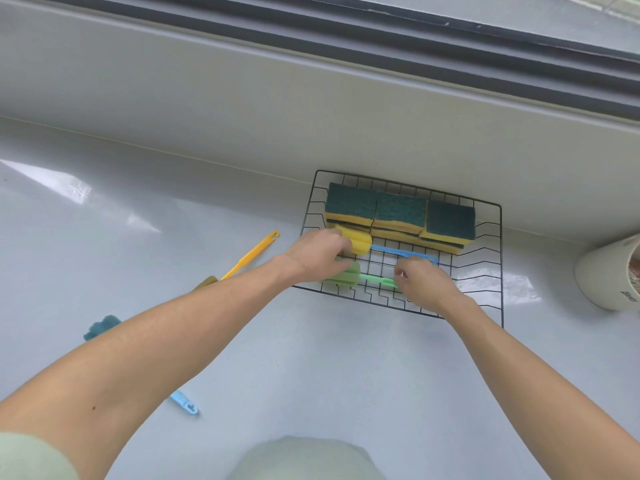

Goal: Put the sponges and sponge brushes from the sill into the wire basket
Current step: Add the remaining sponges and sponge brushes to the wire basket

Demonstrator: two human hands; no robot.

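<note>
Our left hand (320,252) reaches into the wire basket (491,268) and lies over the foam heads of two sponge brushes, fingers curled down on the green sponge brush (346,273), with the yellow-headed brush (360,241) just beyond our knuckles. Our right hand (424,282) pinches the far end of the green handle between thumb and fingertips, so we hold that brush at both ends, low over the basket floor. The yellow-headed brush has a blue handle running right along the wires, its tip beside our right hand.

Behind the brushes, against the basket's back wall, three stacks of yellow-and-green scouring sponges (400,216) stand side by side, touching.

On the pale sill (207,209), left of the basket, lies an orange-handled brush (252,252), its head partly hidden by our left forearm. Nearer us a dark teal foam head (102,325) and a light blue handle end (185,403) show on either side of that forearm. A white cup (606,275) stands at the right edge.
</note>
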